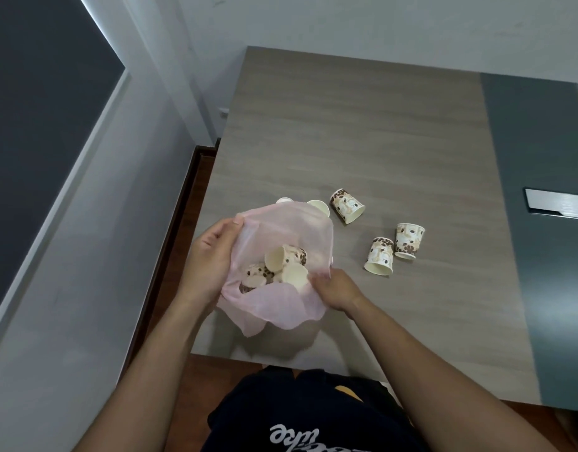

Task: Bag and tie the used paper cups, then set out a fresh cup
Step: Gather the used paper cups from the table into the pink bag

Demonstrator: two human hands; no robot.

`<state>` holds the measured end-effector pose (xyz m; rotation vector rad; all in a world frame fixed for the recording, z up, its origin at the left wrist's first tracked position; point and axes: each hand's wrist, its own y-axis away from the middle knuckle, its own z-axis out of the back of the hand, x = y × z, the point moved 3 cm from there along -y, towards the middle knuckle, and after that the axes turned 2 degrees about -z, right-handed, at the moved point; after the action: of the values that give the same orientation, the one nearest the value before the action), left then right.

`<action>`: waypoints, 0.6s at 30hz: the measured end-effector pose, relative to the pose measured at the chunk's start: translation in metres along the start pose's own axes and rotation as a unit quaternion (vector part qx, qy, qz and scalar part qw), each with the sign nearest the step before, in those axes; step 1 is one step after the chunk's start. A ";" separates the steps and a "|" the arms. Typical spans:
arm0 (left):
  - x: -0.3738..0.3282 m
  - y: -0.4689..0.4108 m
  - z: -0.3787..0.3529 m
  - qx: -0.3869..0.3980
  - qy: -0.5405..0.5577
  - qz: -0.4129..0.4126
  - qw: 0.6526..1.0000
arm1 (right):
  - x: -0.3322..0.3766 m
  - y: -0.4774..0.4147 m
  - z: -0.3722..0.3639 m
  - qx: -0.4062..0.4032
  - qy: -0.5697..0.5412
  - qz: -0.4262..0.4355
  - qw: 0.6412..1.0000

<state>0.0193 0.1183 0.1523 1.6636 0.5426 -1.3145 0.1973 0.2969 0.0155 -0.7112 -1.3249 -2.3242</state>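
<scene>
A thin pink plastic bag (290, 308) lies open near the table's front left edge, with several coffee-bean printed paper cups (286, 264) inside. My left hand (212, 252) grips the bag's left rim. My right hand (334, 288) pinches the right rim, close to a cup in the bag's mouth. Three more printed cups are on the table to the right: one lying on its side (346, 205), one tipped over (380, 256), one upside down (409, 239). Two pale cup rims (318, 206) peek out behind the bag.
The grey wood-grain table (378, 141) has a dark panel (548, 223) on its right with a metal cable hatch (556, 203). The table's left edge runs beside a wall and a brown floor strip (183, 223). My dark shirt is at the bottom.
</scene>
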 end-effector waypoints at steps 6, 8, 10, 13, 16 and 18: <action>0.023 -0.003 0.018 -0.050 -0.132 -0.002 0.990 | 0.045 0.014 0.009 0.097 -0.097 0.129 0.982; 0.026 -0.003 0.016 -0.058 -0.126 0.000 0.990 | 0.030 0.005 0.019 0.052 -0.060 0.081 0.994; 0.026 -0.003 0.013 -0.069 -0.122 -0.001 0.990 | 0.010 -0.002 0.030 0.004 -0.041 0.031 0.999; 0.027 -0.005 0.013 -0.088 -0.133 -0.008 0.987 | -0.005 -0.006 0.041 -0.053 -0.065 0.013 0.996; 0.030 -0.008 0.017 -0.101 -0.151 -0.013 0.983 | -0.011 -0.015 0.046 -0.105 -0.103 -0.008 0.989; 0.030 -0.008 0.018 -0.105 -0.155 -0.009 0.982 | -0.015 -0.026 0.046 -0.115 -0.096 0.008 0.989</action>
<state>0.0134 0.1012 0.1208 1.2566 0.4905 -1.4423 0.2063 0.3507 0.0083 -1.0354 -1.1319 -2.4723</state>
